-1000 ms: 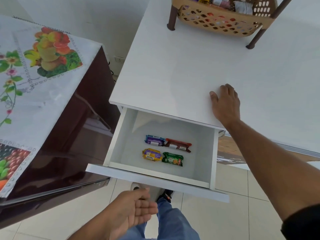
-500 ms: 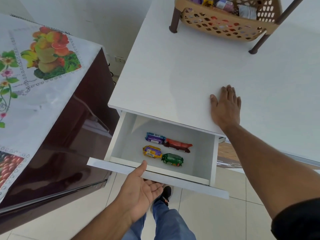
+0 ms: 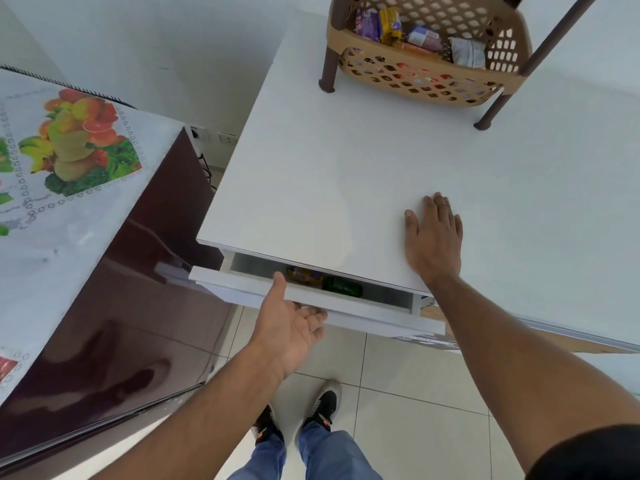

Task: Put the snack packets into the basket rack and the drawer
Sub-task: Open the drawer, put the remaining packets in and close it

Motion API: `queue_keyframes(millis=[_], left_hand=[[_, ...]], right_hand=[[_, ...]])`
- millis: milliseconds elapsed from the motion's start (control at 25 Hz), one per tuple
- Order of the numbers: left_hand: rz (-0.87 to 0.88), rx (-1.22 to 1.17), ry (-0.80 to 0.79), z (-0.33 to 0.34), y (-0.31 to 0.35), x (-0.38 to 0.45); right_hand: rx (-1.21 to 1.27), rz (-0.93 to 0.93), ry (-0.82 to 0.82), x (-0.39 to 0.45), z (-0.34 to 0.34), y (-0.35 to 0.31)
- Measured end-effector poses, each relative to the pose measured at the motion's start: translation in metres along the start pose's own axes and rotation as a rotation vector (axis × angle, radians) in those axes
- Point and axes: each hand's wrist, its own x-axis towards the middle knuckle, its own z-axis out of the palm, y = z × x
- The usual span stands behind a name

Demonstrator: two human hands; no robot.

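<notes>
Head view: left hand [image 3: 289, 322] open, palm up, thumb on the top edge of the drawer [image 3: 311, 299] front, fingers tucked under its lower lip; holding nothing. Right hand [image 3: 434, 233] spread flat, palm down on the white worktop [image 3: 329, 174], just right of the drawer, also empty. Drawer nearly shut, only a narrow slot showing; inside, a yellow-purple snack packet [image 3: 304, 276] and a green packet [image 3: 343, 287] lying close to the front wall. Far right, basket rack [image 3: 429, 81] on brown legs, well apart from both hands, loaded with more packets [image 3: 391, 27].

Likely step: closing the drawer, task close to done.

Risks from here: thumb pinched between drawer front and worktop edge if not lifted before the last push. Fingers under the lip caught against the frame below, though that gap hidden. Hard shove sliding the packets about inside the drawer, or making the drawer bounce back open. Drawer front sitting slightly askew to the worktop edge, left end further out, so possible binding on the runners.
</notes>
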Motion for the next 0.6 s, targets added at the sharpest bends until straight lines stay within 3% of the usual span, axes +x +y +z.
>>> queue_keyframes(millis=[600], left_hand=[[0.173,-0.076,0.016,0.054,0.017,0.040]], right_hand=[[-0.021,0.002,0.003,0.002,0.003,-0.001]])
